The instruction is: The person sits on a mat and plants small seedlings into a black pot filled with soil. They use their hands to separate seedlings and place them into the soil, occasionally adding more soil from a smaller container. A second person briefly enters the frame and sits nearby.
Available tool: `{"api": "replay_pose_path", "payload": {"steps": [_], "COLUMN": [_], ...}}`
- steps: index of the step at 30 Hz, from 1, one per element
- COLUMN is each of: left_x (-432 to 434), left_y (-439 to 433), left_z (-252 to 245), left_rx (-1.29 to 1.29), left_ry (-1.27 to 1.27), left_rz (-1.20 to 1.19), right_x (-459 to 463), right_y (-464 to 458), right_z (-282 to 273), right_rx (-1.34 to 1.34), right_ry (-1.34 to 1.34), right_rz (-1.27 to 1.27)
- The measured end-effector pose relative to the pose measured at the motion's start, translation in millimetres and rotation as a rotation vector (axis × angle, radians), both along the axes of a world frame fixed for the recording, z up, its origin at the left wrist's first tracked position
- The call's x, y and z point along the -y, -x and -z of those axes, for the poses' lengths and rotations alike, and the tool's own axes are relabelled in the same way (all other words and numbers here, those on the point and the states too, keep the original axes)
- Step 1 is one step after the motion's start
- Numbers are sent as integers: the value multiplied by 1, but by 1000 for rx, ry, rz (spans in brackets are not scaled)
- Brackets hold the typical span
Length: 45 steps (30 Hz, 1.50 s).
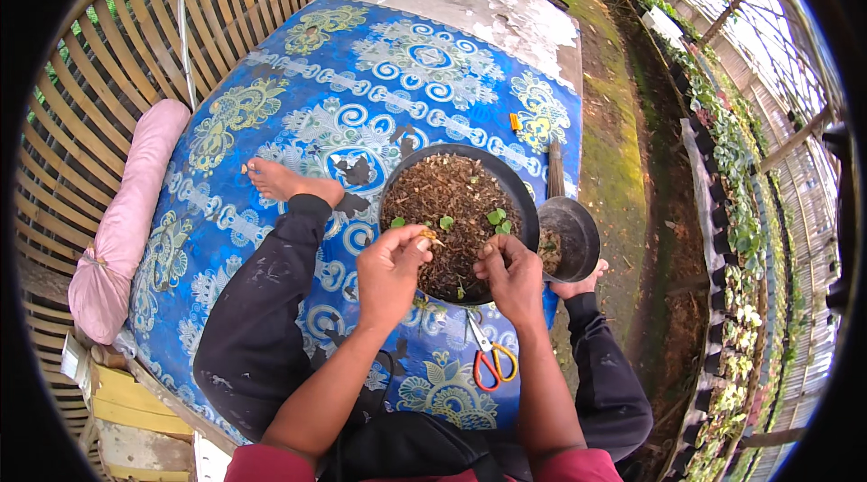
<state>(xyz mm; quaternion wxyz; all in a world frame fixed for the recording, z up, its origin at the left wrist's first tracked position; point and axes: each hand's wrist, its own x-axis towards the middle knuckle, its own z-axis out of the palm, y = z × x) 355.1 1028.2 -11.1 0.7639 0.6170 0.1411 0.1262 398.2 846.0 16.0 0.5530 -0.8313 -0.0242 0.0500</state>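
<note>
A round black basin (452, 190) of brown, chip-like planting material stands on a blue patterned mat (339, 96) before me. Over its near left rim, my left hand (393, 272) pinches a small yellowish plant piece (431, 236) between thumb and fingertips. My right hand (509, 272) is over the near right rim, thumb and fingertips together; whether anything is between them is too small to tell. Small green leaves (496, 216) lie on the material. Scissors (488, 356) with one red and one yellow handle rest on the mat between my forearms.
A smaller black pot (576, 238) leans at the basin's right, beside a stick bundle (555, 170). A small orange object (515, 122) lies beyond. My bare foot (294, 187) is left of the basin. A pink bolster (132, 211) lies by the slatted railing (135, 28); potted plants (731, 177) line the right.
</note>
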Motion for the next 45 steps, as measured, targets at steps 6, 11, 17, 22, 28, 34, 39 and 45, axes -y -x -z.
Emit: {"api": "replay_pose_path", "payload": {"steps": [6, 11, 17, 22, 28, 34, 39, 45], "left_x": [-4, -4, -12, -23, -44, -38, -36, -18], "left_y": [0, 7, 3, 3, -1, -1, 1, -6], "left_z": [2, -1, -6, -3, 2, -6, -6, -8], "left_rx": [-44, -7, 6, 6, 18, 9, -7, -17], "left_ry": [25, -56, -59, 43, 170, 178, 135, 111], "left_rz": [31, 79, 115, 102, 33, 58, 64, 116], "right_x": [18, 29, 26, 16, 29, 56, 137, 152], "right_y": [-7, -3, -7, -6, -6, -8, -16, -6], "right_z": [16, 10, -3, -14, -31, -34, -86, -91], "right_rx": [159, 121, 90, 187, 7, -115, 80, 123], "right_ry": [230, -42, -72, 149, -440, -608, -613, -493], "right_rz": [-32, -8, -46, -21, -6, 22, 268, 198]}}
